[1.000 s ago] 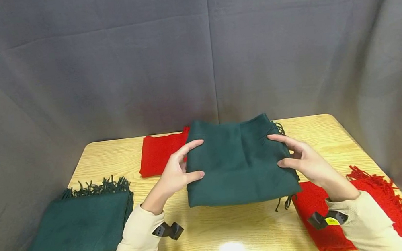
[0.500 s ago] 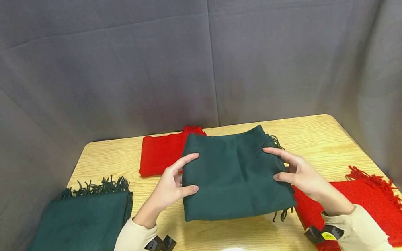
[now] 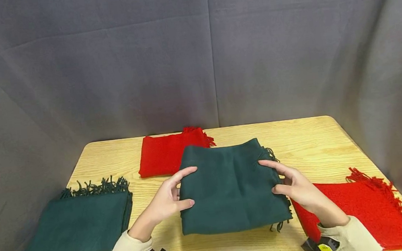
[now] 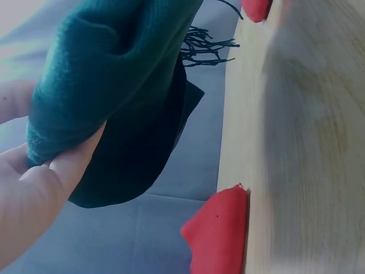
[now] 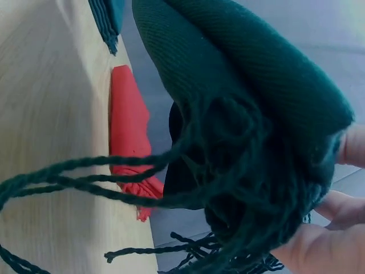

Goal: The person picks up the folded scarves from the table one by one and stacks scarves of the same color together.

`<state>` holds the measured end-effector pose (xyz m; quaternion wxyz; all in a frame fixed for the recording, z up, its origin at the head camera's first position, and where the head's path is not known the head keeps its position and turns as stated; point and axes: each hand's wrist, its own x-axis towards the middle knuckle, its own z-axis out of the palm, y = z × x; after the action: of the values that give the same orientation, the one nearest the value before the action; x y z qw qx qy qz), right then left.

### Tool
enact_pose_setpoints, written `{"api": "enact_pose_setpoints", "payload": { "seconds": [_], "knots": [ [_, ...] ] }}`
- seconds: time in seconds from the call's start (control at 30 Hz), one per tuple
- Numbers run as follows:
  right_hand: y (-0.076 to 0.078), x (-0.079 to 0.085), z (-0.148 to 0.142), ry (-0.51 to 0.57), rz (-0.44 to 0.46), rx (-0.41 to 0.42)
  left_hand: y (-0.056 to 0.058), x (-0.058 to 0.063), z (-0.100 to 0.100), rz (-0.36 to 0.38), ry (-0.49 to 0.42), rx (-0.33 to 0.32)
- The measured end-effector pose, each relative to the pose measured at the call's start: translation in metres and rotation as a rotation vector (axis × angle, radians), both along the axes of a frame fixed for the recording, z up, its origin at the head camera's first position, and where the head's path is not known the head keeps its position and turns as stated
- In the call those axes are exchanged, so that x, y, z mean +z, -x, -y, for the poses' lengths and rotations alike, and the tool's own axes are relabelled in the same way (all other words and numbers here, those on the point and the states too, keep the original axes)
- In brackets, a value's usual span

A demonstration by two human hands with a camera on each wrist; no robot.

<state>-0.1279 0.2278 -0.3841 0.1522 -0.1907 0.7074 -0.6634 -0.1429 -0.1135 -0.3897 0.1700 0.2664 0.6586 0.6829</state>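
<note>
A folded dark green scarf point(image 3: 225, 192) with fringe along its right side is held up over the middle of the table. My left hand point(image 3: 166, 199) grips its left edge, thumb and index finger on top and the other fingers underneath. On the opposite edge my right hand point(image 3: 294, 189) grips the scarf the same way, near the fringe. In the left wrist view the green scarf point(image 4: 114, 85) hangs above the wood, its far part drooping. Dark twisted tassels of the scarf point(image 5: 245, 148) dangle in front of the right wrist view.
Another folded green scarf point(image 3: 80, 228) lies at the table's left, fringe pointing back. A folded red scarf point(image 3: 163, 151) lies at the back, partly behind the held one. A second red scarf point(image 3: 365, 210) lies at the right, under my right forearm. Grey curtains point(image 3: 212, 51) surround the wooden table point(image 3: 297, 140).
Both hands have brought the held green scarf down and nearer, slightly to the left. More of the back red scarf, including its fringe, now shows.
</note>
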Motion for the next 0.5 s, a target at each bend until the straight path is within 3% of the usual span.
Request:
{"api": "enact_pose_setpoints", "payload": {
  "seconds": [0.1, 0.3, 0.5],
  "knots": [
    [-0.002, -0.002, 0.001, -0.01, -0.002, -0.001, -0.002, -0.003, 0.003, -0.017, 0.007, -0.013],
    [-0.006, -0.005, 0.005, 0.008, 0.05, 0.032, -0.007, -0.006, 0.007, 0.019, 0.018, -0.021],
    [-0.009, -0.011, 0.01, -0.046, 0.089, 0.003, -0.013, -0.01, 0.011, 0.045, 0.032, -0.02]
  ]
}}
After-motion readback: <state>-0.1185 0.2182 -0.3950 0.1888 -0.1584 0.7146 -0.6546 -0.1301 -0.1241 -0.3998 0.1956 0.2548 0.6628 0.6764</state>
